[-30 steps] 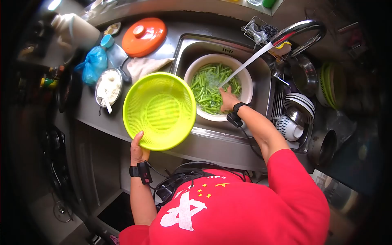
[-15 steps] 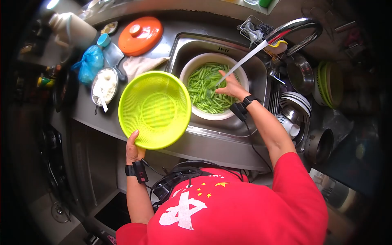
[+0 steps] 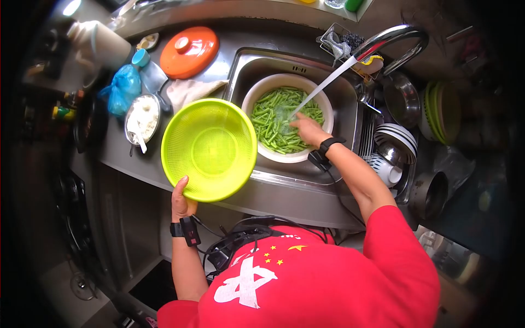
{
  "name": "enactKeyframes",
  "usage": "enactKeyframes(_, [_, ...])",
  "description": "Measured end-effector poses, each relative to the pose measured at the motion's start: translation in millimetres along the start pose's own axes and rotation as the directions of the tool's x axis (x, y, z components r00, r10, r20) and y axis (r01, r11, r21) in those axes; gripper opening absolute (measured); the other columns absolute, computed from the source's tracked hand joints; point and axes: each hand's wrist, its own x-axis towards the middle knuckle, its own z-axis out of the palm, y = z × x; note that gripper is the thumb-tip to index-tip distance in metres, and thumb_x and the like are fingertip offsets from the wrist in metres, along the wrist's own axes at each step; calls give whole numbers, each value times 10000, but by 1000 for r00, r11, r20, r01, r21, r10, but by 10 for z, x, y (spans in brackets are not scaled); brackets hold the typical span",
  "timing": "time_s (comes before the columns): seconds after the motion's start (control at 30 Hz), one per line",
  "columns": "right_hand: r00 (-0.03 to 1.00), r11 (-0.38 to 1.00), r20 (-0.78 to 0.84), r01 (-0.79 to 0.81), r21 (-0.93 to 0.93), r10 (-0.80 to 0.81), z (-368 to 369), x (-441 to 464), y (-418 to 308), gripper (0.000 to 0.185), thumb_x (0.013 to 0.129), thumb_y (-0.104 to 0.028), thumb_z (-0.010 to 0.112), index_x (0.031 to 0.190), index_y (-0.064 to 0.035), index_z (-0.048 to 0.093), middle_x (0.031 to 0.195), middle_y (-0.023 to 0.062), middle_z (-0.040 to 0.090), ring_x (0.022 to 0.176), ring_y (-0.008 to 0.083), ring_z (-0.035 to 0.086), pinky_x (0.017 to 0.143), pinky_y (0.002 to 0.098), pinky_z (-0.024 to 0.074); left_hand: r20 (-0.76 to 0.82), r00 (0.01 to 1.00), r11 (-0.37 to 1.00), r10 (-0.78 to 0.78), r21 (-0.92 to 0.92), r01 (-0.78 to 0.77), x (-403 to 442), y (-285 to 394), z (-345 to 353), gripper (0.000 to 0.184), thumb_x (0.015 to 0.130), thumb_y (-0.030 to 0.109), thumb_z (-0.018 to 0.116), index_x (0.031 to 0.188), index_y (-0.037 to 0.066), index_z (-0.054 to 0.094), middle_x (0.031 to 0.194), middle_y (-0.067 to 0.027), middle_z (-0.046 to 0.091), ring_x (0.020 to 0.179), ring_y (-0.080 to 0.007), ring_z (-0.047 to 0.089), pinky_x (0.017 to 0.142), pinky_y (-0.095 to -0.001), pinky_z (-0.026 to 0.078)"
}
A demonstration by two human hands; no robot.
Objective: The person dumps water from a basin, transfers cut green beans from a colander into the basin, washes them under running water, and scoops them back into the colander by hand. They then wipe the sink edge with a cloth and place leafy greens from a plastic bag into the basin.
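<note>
My left hand [image 3: 183,198] grips the lower rim of a lime-green plastic colander [image 3: 210,150], thumb over the edge, its mesh inside facing up. The colander is held beside the sink, over the counter's front edge. A whitish basin [image 3: 328,101] stands in the steel sink [image 3: 345,109], filled with cut green beans [image 3: 273,117] in water. My right hand [image 3: 310,131] reaches in from the right, its fingertips dipped among the beans and mostly hidden. From the curved chrome faucet [image 3: 391,35] a stream of water [image 3: 325,82] falls beside those fingers.
Left of the sink are an orange lid [image 3: 188,53], a cloth [image 3: 191,92], a cleaver [image 3: 153,76], a blue plastic bag [image 3: 123,90] and a bowl of white food [image 3: 143,117] with a spoon. Stacked bowls [image 3: 396,139] and a pot [image 3: 429,195] stand to the right.
My right hand has lowered deeper into the beans, its spread fingers now turned down and partly out of sight. The left hand and colander have hardly moved.
</note>
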Motion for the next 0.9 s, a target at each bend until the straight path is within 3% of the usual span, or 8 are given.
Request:
enactKeyframes(0.1, [997, 987, -56, -40, 155, 49, -275, 100, 213, 561, 741, -65, 665, 1290, -100, 551, 1479, 263, 267, 1264, 423, 422, 1070, 388, 347, 14, 1000, 1000, -11, 8, 11, -16, -4, 0, 436, 870, 163, 591, 1265, -1, 504, 1224, -113, 591, 1112, -257, 572, 980, -382, 436])
enactKeyframes(0.2, [941, 941, -23, -338, 28, 339, -291, 125, 179, 887, 718, -198, 753, 1467, -138, 282, 1516, 304, 69, 1273, 475, 397, 1065, 442, 355, 25, 1000, 1000, -16, 9, 15, 5, 3, -2, 439, 869, 165, 591, 1267, 1, 503, 1225, -113, 590, 1114, -257, 570, 982, -383, 434])
enactKeyframes(0.33, [900, 956, 349, -291, 38, 260, 157, 93, 62, 1282, 596, -340, 857, 1507, -150, -25, 1482, 376, -21, 1273, 520, 363, 1080, 463, 332, 9, 1000, 1000, 2, 26, -2, 8, -12, -7, 442, 868, 166, 593, 1270, 3, 502, 1232, -111, 586, 1120, -257, 567, 981, -385, 434])
enactKeyframes(0.43, [884, 970, 404, -241, -35, 234, 147, 78, -224, 1083, 623, -201, 818, 1487, -103, 173, 1444, 372, 208, 1172, 471, 499, 992, 445, 438, 6, 1000, 1000, -1, 22, 1, -1, 4, 4, 445, 869, 166, 593, 1273, 4, 500, 1234, -111, 585, 1123, -258, 566, 981, -386, 435])
enactKeyframes(0.53, [919, 885, 341, -315, 343, 196, -116, 29, -285, 797, 646, -108, 732, 1365, -9, 402, 1231, 302, 515, 1068, 375, 579, 910, 420, 493, 19, 1000, 1000, -7, 3, 7, -2, 8, 47, 444, 870, 161, 592, 1275, 4, 498, 1231, -111, 588, 1118, -259, 569, 980, -388, 435])
enactKeyframes(0.63, [986, 905, 29, -162, 393, 164, -208, 24, -242, 672, 664, -108, 720, 1293, -11, 502, 1136, 249, 590, 1028, 349, 595, 907, 419, 491, 21, 1000, 1000, -7, -1, 7, -12, 19, 57, 442, 872, 158, 589, 1275, 3, 497, 1226, -112, 591, 1113, -259, 572, 980, -389, 436])
enactKeyframes(0.77, [954, 950, -299, 72, 303, 23, -234, 109, -117, 677, 657, -192, 787, 1274, -69, 536, 1292, 233, 492, 1169, 376, 493, 1005, 428, 402, 26, 1000, 999, -7, 38, 6, 24, -9, -29, 497, 870, 199, 599, 1312, 19, 461, 1258, -116, 563, 1148, -269, 552, 989, -408, 439])
enactKeyframes(0.9, [986, 988, 91, -145, 58, 139, -223, 26, -235, 903, 726, -280, 772, 1473, -207, 270, 1535, 242, 96, 1339, 514, 244, 1095, 494, 300, 20, 1000, 999, -1, 41, 0, 11, -4, -16, 480, 870, 188, 599, 1299, 14, 473, 1248, -115, 572, 1136, -266, 559, 985, -401, 438])
